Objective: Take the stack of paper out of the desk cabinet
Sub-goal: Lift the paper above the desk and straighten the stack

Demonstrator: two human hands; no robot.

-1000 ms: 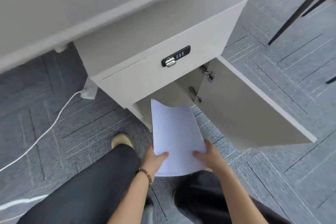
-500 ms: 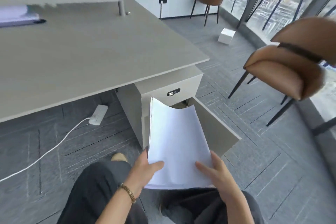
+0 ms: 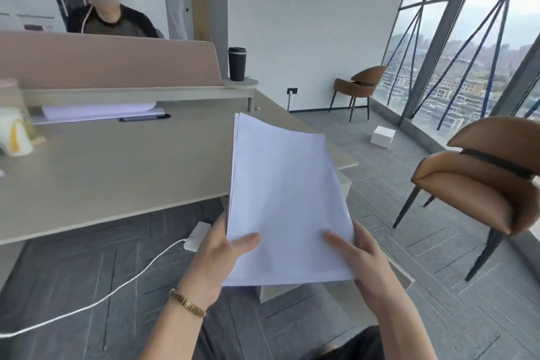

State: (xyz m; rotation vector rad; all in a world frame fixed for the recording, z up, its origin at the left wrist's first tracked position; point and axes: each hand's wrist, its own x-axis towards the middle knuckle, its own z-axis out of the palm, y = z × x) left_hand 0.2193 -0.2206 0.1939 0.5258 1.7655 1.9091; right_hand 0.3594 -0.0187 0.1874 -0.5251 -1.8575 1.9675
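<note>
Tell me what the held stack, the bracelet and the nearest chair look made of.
Stack of paper: plain white office paper, matte, its thin sheets bowing at the top edge. Bracelet: apparently gold-toned metal, ribbed links with a slight shine. Chair: tan upholstery, perhaps leather or imitation, smooth and softly padded, on dark, thin, likely metal legs.

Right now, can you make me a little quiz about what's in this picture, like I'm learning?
1. True or false: both hands hold the stack of paper.
2. What stands on the round shelf at the desk's far corner? A) black tumbler B) red ball C) green plant
3. Fill in: a white ____ runs across the floor to the power strip.

Key:
1. True: left hand and right hand grip its lower corners.
2. A, the black tumbler.
3. Cable.
</note>
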